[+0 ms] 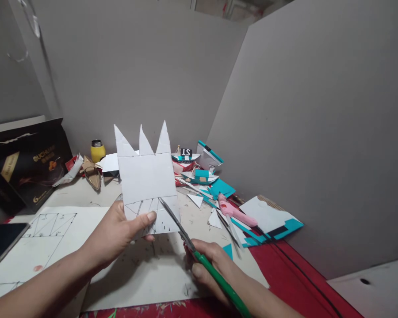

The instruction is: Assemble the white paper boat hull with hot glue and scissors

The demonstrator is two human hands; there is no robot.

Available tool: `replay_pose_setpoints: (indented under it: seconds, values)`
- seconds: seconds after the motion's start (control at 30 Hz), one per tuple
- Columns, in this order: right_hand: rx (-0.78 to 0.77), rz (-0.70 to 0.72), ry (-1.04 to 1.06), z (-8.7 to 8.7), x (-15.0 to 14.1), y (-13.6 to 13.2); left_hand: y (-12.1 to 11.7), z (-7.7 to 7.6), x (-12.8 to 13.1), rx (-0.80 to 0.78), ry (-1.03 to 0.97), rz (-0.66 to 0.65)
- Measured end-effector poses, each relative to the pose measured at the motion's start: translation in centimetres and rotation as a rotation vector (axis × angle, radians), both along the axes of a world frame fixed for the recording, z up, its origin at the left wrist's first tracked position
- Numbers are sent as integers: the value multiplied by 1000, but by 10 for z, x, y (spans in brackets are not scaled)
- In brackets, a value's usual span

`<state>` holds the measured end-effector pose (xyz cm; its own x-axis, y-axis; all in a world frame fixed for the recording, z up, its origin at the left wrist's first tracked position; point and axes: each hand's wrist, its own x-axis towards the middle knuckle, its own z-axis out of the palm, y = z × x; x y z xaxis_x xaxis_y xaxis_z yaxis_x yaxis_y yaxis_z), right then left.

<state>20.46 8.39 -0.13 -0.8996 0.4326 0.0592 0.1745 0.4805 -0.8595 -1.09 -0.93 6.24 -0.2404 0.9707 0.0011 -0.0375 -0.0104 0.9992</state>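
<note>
A piece of white card (146,176) with three pointed spikes along its upper edge stands upright before me. Pencil-like dark lines, some slanted, mark its lower strip. My left hand (129,223) grips the card at its lower left, thumb in front and fingers behind. In my right hand (212,263) is a pair of scissors (204,260) with green handles. Their blades point up and left, across the lower right part of the card, with the tip near the drawn line. The second blade is mostly hidden, so how wide they stand apart I cannot tell.
A pink glue gun (237,212) with a black cable lies at the right among teal and white card scraps. Small paper boats (202,176) stand behind. At left are a dark box (26,163), a phone (6,243) and a sheet with drawn lines (56,225); a yellow bottle (97,152) stands farther back.
</note>
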Motion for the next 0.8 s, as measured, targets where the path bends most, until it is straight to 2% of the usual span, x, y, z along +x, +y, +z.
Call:
replay_pose_setpoints:
  seconds: [0.27, 0.6, 0.8]
  values:
    - [-120, -54, -25, 2, -2, -2, 0, -1, -2, -1, -6, -16]
    - [-163, -36, 4, 4, -2, -3, 2, -2, -17, -19, -137, -136]
    - [-234, -21, 36, -1, -2, 0, 3, 2, -28, -18, -90, -109]
